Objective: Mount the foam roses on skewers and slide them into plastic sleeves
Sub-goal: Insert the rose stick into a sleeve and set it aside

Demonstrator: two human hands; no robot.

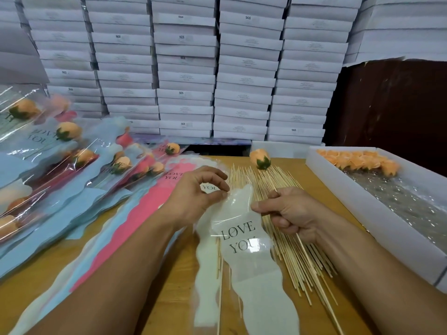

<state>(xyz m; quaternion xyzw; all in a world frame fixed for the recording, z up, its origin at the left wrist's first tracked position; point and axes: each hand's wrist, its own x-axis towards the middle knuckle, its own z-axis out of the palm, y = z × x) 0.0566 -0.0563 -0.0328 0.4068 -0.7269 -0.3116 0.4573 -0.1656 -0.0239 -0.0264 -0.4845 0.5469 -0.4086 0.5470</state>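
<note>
Left hand [193,194] — pinching top edge of white wavy-edged plastic sleeve [244,240] printed LOVE YOU, lying on wooden table [321,189]; right hand [290,213] — curled round thin skewer [312,264] carrying peach foam rose [260,159], fingertips at sleeve's other edge; loose skewers [273,189] beneath; tray of roses [358,160] right; finished sleeved roses [72,151] left; stacked white boxes [186,68] behind.

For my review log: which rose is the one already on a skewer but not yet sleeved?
On the wooden table, look above the loose skewer pile. The skewered rose stands past its far end, held by the right hand. Unlike the boxed roses and sleeved roses, it is alone and unwrapped.
</note>
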